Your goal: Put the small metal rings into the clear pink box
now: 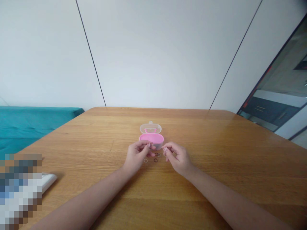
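A pink oval case stands on the wooden table with its clear lid tipped back, away from me. My left hand is at the case's front left, its thumb and fingertips pinched on a small pale hair tie. On the right, my right hand pinches another small, whitish hair tie. Between and below the hands lie several loose hair ties: a pale one at left, a dark brown one, and others close to the case, partly screened by my fingers.
The wooden table reaches to a white panelled wall. At the left edge lies a white-edged object, mostly blurred out by pixels. A teal sofa is beyond the table's left side.
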Demonstrator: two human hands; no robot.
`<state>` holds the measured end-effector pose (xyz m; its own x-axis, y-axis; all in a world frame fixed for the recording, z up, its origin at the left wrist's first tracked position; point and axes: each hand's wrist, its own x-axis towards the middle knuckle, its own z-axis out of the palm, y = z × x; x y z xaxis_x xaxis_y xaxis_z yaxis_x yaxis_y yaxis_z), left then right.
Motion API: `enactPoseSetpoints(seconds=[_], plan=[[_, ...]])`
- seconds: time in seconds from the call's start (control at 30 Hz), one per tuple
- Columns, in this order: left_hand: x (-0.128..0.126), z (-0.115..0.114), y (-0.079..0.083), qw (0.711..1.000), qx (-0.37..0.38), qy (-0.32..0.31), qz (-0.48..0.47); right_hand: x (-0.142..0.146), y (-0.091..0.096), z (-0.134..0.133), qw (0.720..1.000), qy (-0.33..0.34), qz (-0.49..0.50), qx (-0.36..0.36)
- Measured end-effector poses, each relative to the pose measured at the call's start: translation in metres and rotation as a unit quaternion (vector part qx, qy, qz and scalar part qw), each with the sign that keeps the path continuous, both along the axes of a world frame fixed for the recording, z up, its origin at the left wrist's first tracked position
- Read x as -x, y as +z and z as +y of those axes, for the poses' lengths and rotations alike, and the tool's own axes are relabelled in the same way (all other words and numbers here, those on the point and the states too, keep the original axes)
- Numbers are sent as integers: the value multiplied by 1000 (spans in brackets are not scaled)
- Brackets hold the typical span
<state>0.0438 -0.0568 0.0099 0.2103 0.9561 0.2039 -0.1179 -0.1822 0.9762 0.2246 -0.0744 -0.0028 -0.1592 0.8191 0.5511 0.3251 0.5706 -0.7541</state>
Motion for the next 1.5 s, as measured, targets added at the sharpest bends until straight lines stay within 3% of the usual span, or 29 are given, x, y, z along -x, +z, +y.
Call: enactPoseSetpoints(seconds=[1.5], plan=[[-3,-2,3,1000,8,7,-16,0,-1,1,999,11,8,29]])
